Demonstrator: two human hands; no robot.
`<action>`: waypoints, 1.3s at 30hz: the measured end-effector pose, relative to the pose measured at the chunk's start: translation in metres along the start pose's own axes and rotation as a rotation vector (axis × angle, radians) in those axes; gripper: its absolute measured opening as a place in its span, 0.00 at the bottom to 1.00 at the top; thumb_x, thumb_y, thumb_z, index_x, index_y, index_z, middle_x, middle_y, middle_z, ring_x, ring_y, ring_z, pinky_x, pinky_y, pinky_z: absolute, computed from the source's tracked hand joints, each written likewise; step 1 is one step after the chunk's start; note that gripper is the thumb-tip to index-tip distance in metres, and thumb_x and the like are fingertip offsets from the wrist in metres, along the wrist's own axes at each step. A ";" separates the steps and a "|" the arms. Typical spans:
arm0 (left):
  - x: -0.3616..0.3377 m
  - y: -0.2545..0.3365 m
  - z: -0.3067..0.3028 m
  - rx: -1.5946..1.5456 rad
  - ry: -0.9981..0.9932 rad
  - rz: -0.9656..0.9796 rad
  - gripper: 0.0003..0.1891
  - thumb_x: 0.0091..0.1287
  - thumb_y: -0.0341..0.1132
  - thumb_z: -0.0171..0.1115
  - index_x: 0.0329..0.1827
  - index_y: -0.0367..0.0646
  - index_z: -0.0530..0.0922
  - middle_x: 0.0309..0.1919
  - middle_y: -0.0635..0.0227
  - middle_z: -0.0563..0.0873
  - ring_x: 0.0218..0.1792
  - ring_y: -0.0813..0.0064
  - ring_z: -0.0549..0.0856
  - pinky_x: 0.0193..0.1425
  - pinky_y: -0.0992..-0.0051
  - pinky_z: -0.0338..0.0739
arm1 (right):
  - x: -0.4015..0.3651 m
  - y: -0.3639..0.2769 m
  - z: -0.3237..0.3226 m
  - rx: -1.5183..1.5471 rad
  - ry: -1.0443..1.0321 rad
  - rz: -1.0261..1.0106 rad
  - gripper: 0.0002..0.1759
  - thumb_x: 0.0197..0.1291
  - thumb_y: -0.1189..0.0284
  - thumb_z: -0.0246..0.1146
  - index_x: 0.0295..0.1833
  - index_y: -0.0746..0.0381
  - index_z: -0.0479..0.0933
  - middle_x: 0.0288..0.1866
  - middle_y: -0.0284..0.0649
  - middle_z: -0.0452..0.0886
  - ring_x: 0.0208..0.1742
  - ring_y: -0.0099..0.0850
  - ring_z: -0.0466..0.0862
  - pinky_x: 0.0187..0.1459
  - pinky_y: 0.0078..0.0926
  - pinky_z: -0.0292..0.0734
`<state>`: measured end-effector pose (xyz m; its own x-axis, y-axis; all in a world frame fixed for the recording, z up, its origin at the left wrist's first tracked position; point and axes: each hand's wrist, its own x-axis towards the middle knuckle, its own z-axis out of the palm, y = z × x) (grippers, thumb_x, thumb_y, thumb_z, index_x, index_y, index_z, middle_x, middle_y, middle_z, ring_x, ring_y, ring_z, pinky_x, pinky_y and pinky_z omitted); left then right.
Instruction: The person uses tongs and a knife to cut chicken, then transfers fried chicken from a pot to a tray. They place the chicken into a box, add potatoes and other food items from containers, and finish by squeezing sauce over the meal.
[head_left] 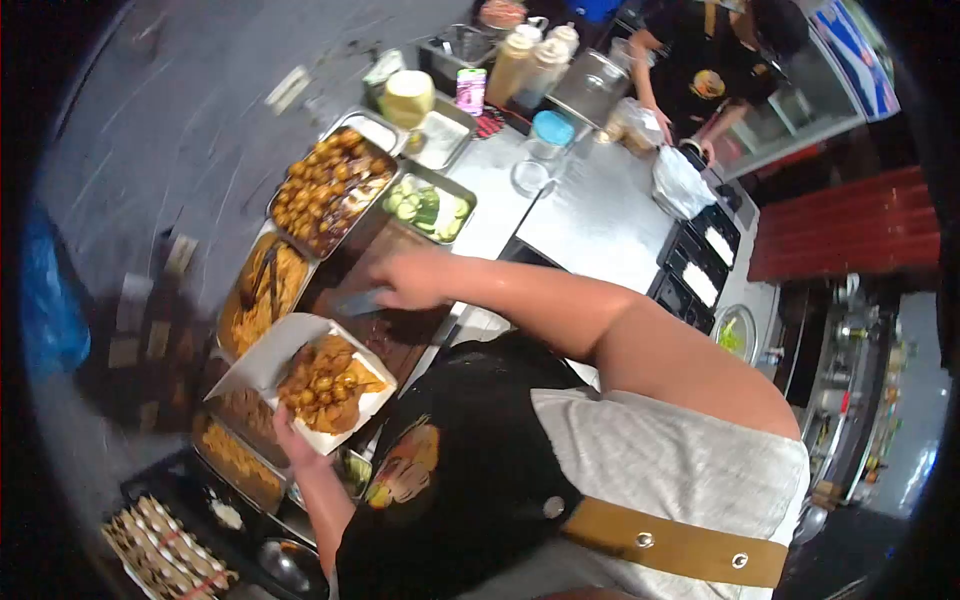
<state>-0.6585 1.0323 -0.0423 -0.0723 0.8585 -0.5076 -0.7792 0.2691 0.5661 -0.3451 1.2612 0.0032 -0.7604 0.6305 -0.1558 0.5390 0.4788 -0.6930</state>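
Observation:
My left hand (302,440) holds a white takeaway box (375,405) from below. The lid of the box is open, and brown glazed balls and fried pieces (330,385) fill it. My right hand (415,280) is closed on the handle of a knife (358,303), its blade low over the dark cutting board (385,330). Beyond the board lie a tray of glazed balls (335,185) and a tray of sliced cucumber (430,207). A tray of shredded food with tongs (268,285) is left of the board.
Sauce bottles (530,68), a phone (470,90) and a lidded tub (551,130) stand at the back. Another person (710,70) handles things by a white plastic bag (682,185). Black containers (700,262) line the counter's right. An egg carton (165,550) lies bottom left.

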 end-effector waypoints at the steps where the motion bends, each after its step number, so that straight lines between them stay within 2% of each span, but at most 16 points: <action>1: 0.022 -0.012 0.014 -0.023 0.000 -0.070 0.37 0.81 0.56 0.49 0.84 0.40 0.69 0.79 0.51 0.77 0.76 0.49 0.79 0.82 0.48 0.73 | -0.024 0.075 0.044 -0.157 0.167 -0.125 0.26 0.72 0.54 0.63 0.65 0.60 0.83 0.55 0.56 0.90 0.58 0.55 0.89 0.61 0.57 0.84; 2: 0.045 -0.024 0.031 0.029 -0.060 -0.087 0.36 0.81 0.55 0.50 0.83 0.39 0.70 0.77 0.52 0.79 0.75 0.49 0.81 0.81 0.48 0.74 | -0.060 0.101 0.046 0.017 -0.171 0.269 0.27 0.71 0.54 0.65 0.67 0.60 0.83 0.58 0.54 0.90 0.61 0.53 0.89 0.64 0.55 0.83; 4: 0.076 -0.051 0.084 0.104 -0.141 -0.146 0.32 0.84 0.54 0.50 0.80 0.38 0.72 0.73 0.53 0.83 0.71 0.50 0.85 0.77 0.51 0.79 | -0.147 0.124 0.028 -0.132 -0.283 0.452 0.29 0.70 0.53 0.67 0.66 0.62 0.84 0.61 0.53 0.90 0.64 0.54 0.88 0.65 0.55 0.83; 5: 0.092 -0.064 0.109 0.174 -0.267 -0.181 0.32 0.85 0.53 0.51 0.81 0.37 0.71 0.76 0.50 0.81 0.74 0.51 0.82 0.81 0.49 0.75 | -0.191 0.140 0.024 -0.052 -0.240 0.487 0.28 0.70 0.53 0.67 0.65 0.62 0.84 0.61 0.53 0.90 0.64 0.55 0.87 0.66 0.55 0.82; 10: 0.175 -0.183 0.207 0.242 -0.276 -0.497 0.32 0.85 0.54 0.51 0.80 0.36 0.72 0.74 0.48 0.82 0.71 0.50 0.85 0.79 0.49 0.78 | -0.350 0.217 -0.006 0.139 -0.121 0.753 0.28 0.72 0.51 0.67 0.65 0.61 0.84 0.58 0.54 0.90 0.61 0.56 0.88 0.63 0.51 0.82; 13: 0.205 -0.252 0.263 0.122 -0.301 -0.660 0.33 0.85 0.54 0.54 0.81 0.35 0.71 0.75 0.48 0.82 0.73 0.50 0.84 0.80 0.48 0.77 | -0.404 0.258 -0.047 0.192 0.071 0.793 0.28 0.72 0.50 0.68 0.65 0.61 0.85 0.53 0.53 0.91 0.57 0.52 0.90 0.60 0.47 0.84; 16: 0.212 -0.283 0.311 0.045 -0.382 -0.669 0.34 0.84 0.54 0.55 0.82 0.36 0.70 0.75 0.48 0.81 0.73 0.49 0.83 0.80 0.47 0.76 | -0.423 0.295 -0.102 0.199 0.184 0.802 0.28 0.72 0.51 0.69 0.62 0.63 0.86 0.49 0.51 0.92 0.52 0.49 0.91 0.57 0.43 0.84; 22: 0.223 -0.289 0.320 -0.038 -0.381 -0.614 0.35 0.79 0.48 0.62 0.83 0.36 0.69 0.76 0.46 0.80 0.75 0.46 0.81 0.82 0.46 0.75 | -0.365 0.352 -0.226 0.099 0.363 0.572 0.26 0.70 0.52 0.71 0.60 0.62 0.86 0.47 0.51 0.91 0.50 0.48 0.91 0.54 0.42 0.84; 23: 0.218 -0.283 0.323 0.156 -0.300 -0.506 0.43 0.73 0.52 0.68 0.86 0.41 0.65 0.79 0.46 0.76 0.77 0.42 0.78 0.83 0.39 0.71 | -0.343 0.358 -0.247 0.090 0.378 0.518 0.26 0.70 0.53 0.71 0.61 0.62 0.86 0.47 0.51 0.91 0.50 0.49 0.91 0.53 0.43 0.84; 25: 0.218 -0.268 0.306 0.037 -0.351 -0.501 0.38 0.76 0.48 0.65 0.83 0.35 0.68 0.76 0.45 0.79 0.74 0.46 0.81 0.81 0.45 0.75 | -0.296 0.362 -0.283 0.042 0.427 0.471 0.27 0.69 0.53 0.71 0.62 0.63 0.85 0.50 0.52 0.91 0.52 0.49 0.91 0.56 0.43 0.84; 27: 0.214 -0.249 0.305 0.003 -0.399 -0.520 0.42 0.74 0.48 0.69 0.85 0.34 0.65 0.78 0.45 0.77 0.75 0.44 0.80 0.82 0.43 0.73 | -0.242 0.378 -0.301 0.088 0.560 0.368 0.27 0.69 0.58 0.73 0.68 0.61 0.82 0.53 0.49 0.90 0.53 0.43 0.90 0.59 0.39 0.84; 29: 0.206 -0.229 0.317 0.025 -0.473 -0.471 0.44 0.73 0.49 0.71 0.86 0.35 0.63 0.79 0.45 0.76 0.76 0.44 0.80 0.83 0.43 0.73 | -0.188 0.378 -0.324 0.079 0.599 0.351 0.33 0.66 0.61 0.76 0.73 0.61 0.78 0.60 0.51 0.88 0.58 0.45 0.89 0.62 0.39 0.84; 30: 0.207 -0.220 0.319 0.037 -0.457 -0.449 0.44 0.73 0.49 0.71 0.86 0.35 0.63 0.79 0.45 0.76 0.76 0.45 0.80 0.83 0.43 0.73 | -0.163 0.382 -0.332 0.070 0.616 0.336 0.40 0.60 0.61 0.77 0.77 0.60 0.75 0.68 0.57 0.85 0.66 0.54 0.86 0.69 0.45 0.81; 31: 0.204 -0.213 0.314 0.047 -0.431 -0.431 0.45 0.73 0.49 0.72 0.86 0.35 0.63 0.80 0.45 0.75 0.77 0.45 0.79 0.83 0.43 0.73 | -0.144 0.376 -0.341 0.014 0.658 0.312 0.43 0.59 0.63 0.78 0.79 0.59 0.73 0.72 0.60 0.81 0.69 0.56 0.84 0.72 0.45 0.79; 37: 0.221 -0.165 0.280 0.006 -0.418 -0.461 0.42 0.75 0.48 0.71 0.85 0.34 0.64 0.78 0.46 0.77 0.76 0.47 0.81 0.81 0.45 0.75 | -0.063 0.422 -0.356 -0.155 0.609 0.378 0.49 0.55 0.62 0.81 0.83 0.52 0.69 0.75 0.60 0.78 0.75 0.57 0.79 0.76 0.46 0.76; 39: 0.235 -0.154 0.266 0.037 -0.428 -0.498 0.44 0.75 0.50 0.69 0.87 0.37 0.62 0.81 0.46 0.74 0.78 0.44 0.78 0.83 0.41 0.71 | -0.055 0.428 -0.359 -0.119 0.596 0.342 0.48 0.51 0.62 0.84 0.78 0.53 0.73 0.72 0.58 0.79 0.75 0.56 0.79 0.74 0.48 0.76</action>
<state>-0.3894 1.3085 -0.0760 0.5515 0.7234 -0.4155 -0.6331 0.6872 0.3562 0.0576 1.6506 -0.0325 -0.2302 0.9694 0.0850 0.7745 0.2354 -0.5871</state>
